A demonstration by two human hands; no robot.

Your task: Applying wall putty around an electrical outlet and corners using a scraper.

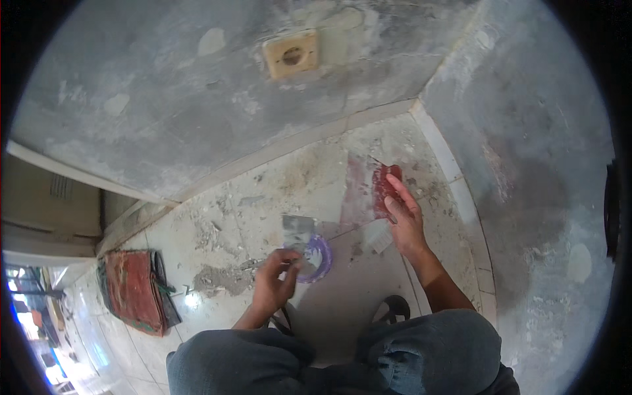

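Note:
My right hand (pixel 406 220) grips the red handle strip (pixel 385 189) of a wide putty scraper. Its broad pale blade (pixel 357 191), smeared with filler, points left just above the tiled floor. My left hand (pixel 275 280) is closed, its fingers curled beside a round purple-rimmed tub (pixel 324 260) with whitish paste on its inside. What those fingers pinch is mostly hidden. A square grey metal-like plate (pixel 298 226) shows at the tub's far edge; whether it joins what the left hand holds I cannot make out.
A grey plastered wall (pixel 178 105) with a socket (pixel 291 56) stands ahead, another wall (pixel 533 178) on the right. Dust and crumbs of plaster (pixel 224 279) litter the floor. A folded red sack (pixel 135 289) lies left. My knees and sandals are at the near edge.

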